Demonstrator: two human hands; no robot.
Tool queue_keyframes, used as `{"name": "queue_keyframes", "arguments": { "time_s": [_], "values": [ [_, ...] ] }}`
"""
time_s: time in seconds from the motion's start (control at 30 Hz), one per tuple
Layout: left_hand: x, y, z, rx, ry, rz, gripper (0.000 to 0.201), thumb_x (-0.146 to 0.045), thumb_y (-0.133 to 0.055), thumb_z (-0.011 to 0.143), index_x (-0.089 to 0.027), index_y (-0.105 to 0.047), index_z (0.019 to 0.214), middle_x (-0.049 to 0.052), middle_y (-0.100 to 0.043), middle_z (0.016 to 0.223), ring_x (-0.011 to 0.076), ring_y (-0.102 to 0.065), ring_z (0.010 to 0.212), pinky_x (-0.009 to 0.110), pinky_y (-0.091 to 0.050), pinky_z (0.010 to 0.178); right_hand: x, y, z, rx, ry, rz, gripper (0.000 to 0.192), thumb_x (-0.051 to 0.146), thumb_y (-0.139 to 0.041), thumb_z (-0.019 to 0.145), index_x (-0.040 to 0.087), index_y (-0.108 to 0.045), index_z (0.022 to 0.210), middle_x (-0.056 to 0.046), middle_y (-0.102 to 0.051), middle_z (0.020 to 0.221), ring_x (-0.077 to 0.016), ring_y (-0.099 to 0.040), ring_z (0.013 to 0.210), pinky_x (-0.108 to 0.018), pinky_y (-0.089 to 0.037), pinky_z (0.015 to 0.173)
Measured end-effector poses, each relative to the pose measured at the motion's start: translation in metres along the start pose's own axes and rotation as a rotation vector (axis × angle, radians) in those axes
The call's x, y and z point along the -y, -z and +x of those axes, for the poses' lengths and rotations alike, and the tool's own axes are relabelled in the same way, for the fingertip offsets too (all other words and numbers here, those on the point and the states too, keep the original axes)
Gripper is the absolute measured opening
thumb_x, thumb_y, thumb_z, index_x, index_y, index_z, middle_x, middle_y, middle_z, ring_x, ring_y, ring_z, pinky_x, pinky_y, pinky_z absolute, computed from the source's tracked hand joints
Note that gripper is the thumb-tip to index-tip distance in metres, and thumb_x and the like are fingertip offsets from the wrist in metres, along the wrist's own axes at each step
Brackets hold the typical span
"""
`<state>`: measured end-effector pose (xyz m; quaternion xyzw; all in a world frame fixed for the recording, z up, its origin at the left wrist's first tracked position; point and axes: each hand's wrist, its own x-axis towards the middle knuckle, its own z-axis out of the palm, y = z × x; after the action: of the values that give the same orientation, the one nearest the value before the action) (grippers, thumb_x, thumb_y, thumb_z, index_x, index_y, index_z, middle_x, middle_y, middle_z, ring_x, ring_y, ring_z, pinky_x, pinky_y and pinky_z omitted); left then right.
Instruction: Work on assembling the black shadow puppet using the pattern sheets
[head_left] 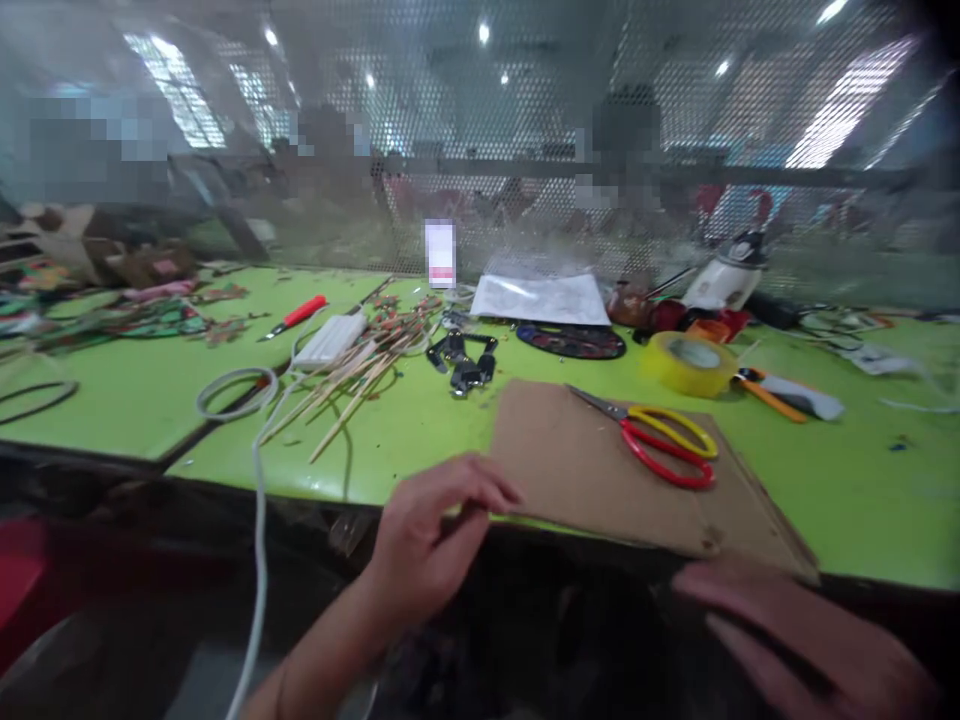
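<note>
At my left, the white cable (260,520) drops over the tabletop (420,440) edge near my forearm, so a careless sweep could snag it and disturb the thin sticks (356,395) just beside it. My left hand (439,530) has its fingertips at the near left corner of the cardboard (555,440); I can't tell whether they pinch it or only touch. The cardboard lies flat along the tabletop's near edge with the scissors (626,418) loose on it, so a sudden tug or tilt could send them sliding, perhaps off the front. My right hand (817,640), blurred, is apart from my left, just off the near right corner, with a gap between thumb and fingers and nothing visible in it; rising carelessly, it could knock that corner. As for the cardboard, it is plain brown and smooth at the left, carries the red and yellow scissor handles towards the right, and ends in a darker, layered-looking right edge, with a small dark mark near the front.
</note>
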<state>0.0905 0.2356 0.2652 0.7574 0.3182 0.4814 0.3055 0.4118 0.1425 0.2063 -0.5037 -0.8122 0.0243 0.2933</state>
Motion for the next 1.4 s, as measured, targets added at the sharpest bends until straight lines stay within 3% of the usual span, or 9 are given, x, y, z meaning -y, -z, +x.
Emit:
{"name": "queue_keyframes", "arguments": {
  "time_s": [0.07, 0.13, 0.33, 0.43, 0.53, 0.67, 1.0, 1.2, 1.4],
  "values": [
    [0.012, 0.004, 0.034, -0.064, 0.019, 0.06, 0.018, -0.006, -0.048, 0.081, -0.016, -0.06, 0.073, 0.004, -0.071, 0.079, 0.0149, -0.067, 0.078, 0.027, -0.051, 0.073, -0.022, 0.012, 0.023, -0.048, -0.055, -0.055, 0.031, 0.032, -0.059, 0.086, 0.036, -0.064, 0.117, -0.002, -0.071, 0.111, -0.0233, -0.068, 0.098, -0.035, -0.058, 0.085],
    [0.027, 0.005, 0.067, -0.031, 0.029, 0.148, 0.018, -0.007, -0.047, 0.08, -0.015, -0.062, 0.071, 0.004, -0.07, 0.077, 0.0146, -0.066, 0.076, 0.027, -0.05, 0.073, -0.043, 0.017, 0.053, -0.066, -0.018, -0.063, 0.027, 0.033, -0.054, 0.089, 0.031, -0.065, 0.113, -0.005, -0.071, 0.109, -0.0233, -0.066, 0.102, -0.038, -0.054, 0.089],
    [0.07, -0.018, 0.131, 0.323, -0.062, 0.519, 0.024, -0.01, -0.046, 0.08, -0.015, -0.068, 0.085, 0.007, -0.071, 0.087, 0.0174, -0.065, 0.081, 0.029, -0.05, 0.076, -0.076, 0.005, 0.121, 0.137, -0.017, -0.125, 0.031, 0.032, -0.052, 0.091, 0.025, -0.064, 0.119, -0.01, -0.064, 0.114, -0.0247, -0.057, 0.106, -0.046, -0.046, 0.096],
    [0.083, -0.035, 0.134, 0.426, -0.117, 0.612, 0.027, -0.019, -0.046, 0.086, -0.014, -0.066, 0.103, 0.013, -0.066, 0.114, 0.0237, -0.059, 0.108, 0.036, -0.046, 0.095, -0.087, -0.003, 0.123, 0.139, -0.03, -0.121, 0.036, 0.033, -0.056, 0.088, 0.025, -0.06, 0.123, -0.01, -0.06, 0.12, -0.025, -0.054, 0.11, -0.046, -0.045, 0.098],
    [0.092, -0.043, 0.125, 0.52, -0.075, 0.64, 0.045, -0.037, -0.051, 0.088, -0.017, -0.055, 0.128, 0.014, -0.05, 0.139, 0.0275, -0.046, 0.128, 0.041, -0.038, 0.107, -0.11, -0.011, 0.113, -0.014, -0.083, -0.139, 0.037, 0.038, -0.058, 0.087, 0.023, -0.061, 0.121, -0.011, -0.06, 0.122, -0.0263, -0.052, 0.116, -0.047, -0.043, 0.101],
    [0.1, -0.043, 0.115, 0.64, 0.021, 0.681, 0.065, -0.053, -0.04, 0.091, -0.018, -0.035, 0.145, 0.013, -0.034, 0.152, 0.0295, -0.025, 0.142, 0.047, -0.027, 0.114, -0.138, -0.026, 0.099, -0.168, -0.299, -0.122, 0.042, 0.046, -0.05, 0.09, 0.019, -0.057, 0.123, -0.013, -0.061, 0.123, -0.0272, -0.054, 0.116, -0.048, -0.045, 0.1],
    [0.101, -0.038, 0.114, 0.557, 0.021, 0.797, 0.059, -0.054, -0.034, 0.093, -0.021, -0.042, 0.142, 0.013, -0.048, 0.141, 0.0299, -0.039, 0.132, 0.049, -0.027, 0.112, -0.115, -0.047, 0.122, -0.213, -0.481, -0.01, 0.049, 0.052, -0.047, 0.089, 0.017, -0.056, 0.122, -0.015, -0.057, 0.129, -0.0296, -0.05, 0.123, -0.051, -0.04, 0.105],
    [0.107, -0.029, 0.117, 0.526, 0.022, 0.873, 0.052, -0.052, -0.038, 0.092, -0.021, -0.053, 0.132, 0.015, -0.056, 0.127, 0.0317, -0.049, 0.12, 0.052, -0.035, 0.104, -0.105, -0.057, 0.141, -0.2, -0.375, 0.016, 0.04, 0.046, -0.049, 0.09, 0.017, -0.059, 0.115, -0.014, -0.062, 0.12, -0.0264, -0.055, 0.115, -0.045, -0.043, 0.102],
    [0.109, -0.004, 0.123, 0.454, 0.01, 0.815, 0.043, -0.046, -0.038, 0.094, -0.021, -0.059, 0.122, 0.013, -0.055, 0.132, 0.027, -0.05, 0.122, 0.041, -0.039, 0.103, -0.111, -0.052, 0.143, -0.215, -0.28, -0.033, 0.034, 0.043, -0.051, 0.09, 0.017, -0.062, 0.109, -0.014, -0.062, 0.116, -0.0273, -0.055, 0.113, -0.048, -0.043, 0.1]
  ]
}}
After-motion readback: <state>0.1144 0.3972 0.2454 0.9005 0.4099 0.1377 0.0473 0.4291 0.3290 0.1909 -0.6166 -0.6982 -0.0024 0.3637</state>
